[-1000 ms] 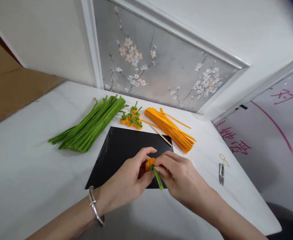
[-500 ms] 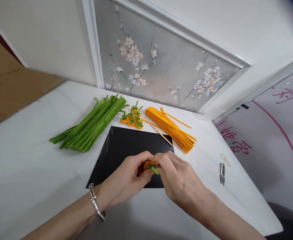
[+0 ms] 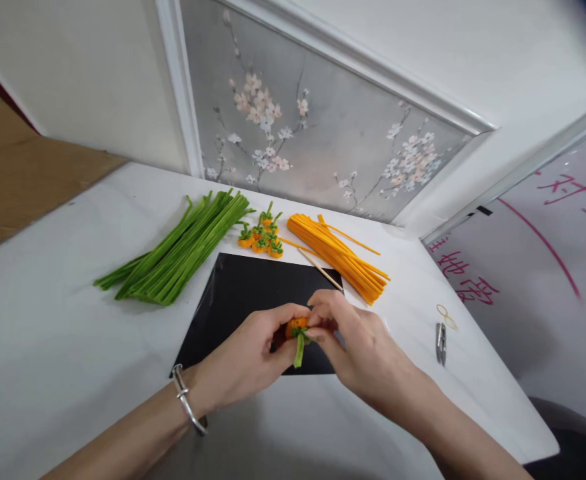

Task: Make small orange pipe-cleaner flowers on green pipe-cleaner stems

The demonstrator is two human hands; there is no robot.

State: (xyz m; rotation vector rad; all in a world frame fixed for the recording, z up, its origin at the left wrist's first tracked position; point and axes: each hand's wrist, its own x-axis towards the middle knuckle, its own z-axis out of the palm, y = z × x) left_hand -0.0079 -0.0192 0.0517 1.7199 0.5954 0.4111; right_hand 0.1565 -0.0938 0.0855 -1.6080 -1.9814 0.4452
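Observation:
Above the black mat (image 3: 253, 287), my left hand (image 3: 253, 350) grips a small orange pipe-cleaner ornament (image 3: 297, 325) with a green top between thumb and fingers. A green pipe-cleaner end (image 3: 299, 352) hangs from it toward me. From the right, my right hand (image 3: 355, 340) pinches the ornament's green part with thumb and fingertips. Part of the ornament is hidden by the fingers. Several finished-looking ornaments of the same orange and green (image 3: 260, 241) stand in a cluster behind the mat.
Green pipe cleaners (image 3: 177, 257) lie in a bundle at the left, orange ones (image 3: 337, 257) at the back right. A thin wooden stick (image 3: 323, 270) crosses the mat's corner. Thread snips (image 3: 441, 343) and yellowish rings (image 3: 447, 316) lie on the right of the white table (image 3: 73, 347).
My right hand's fingers have lifted and opened a little around the ornament. Its green end, which pointed right, now hangs downward. The view has shifted slightly.

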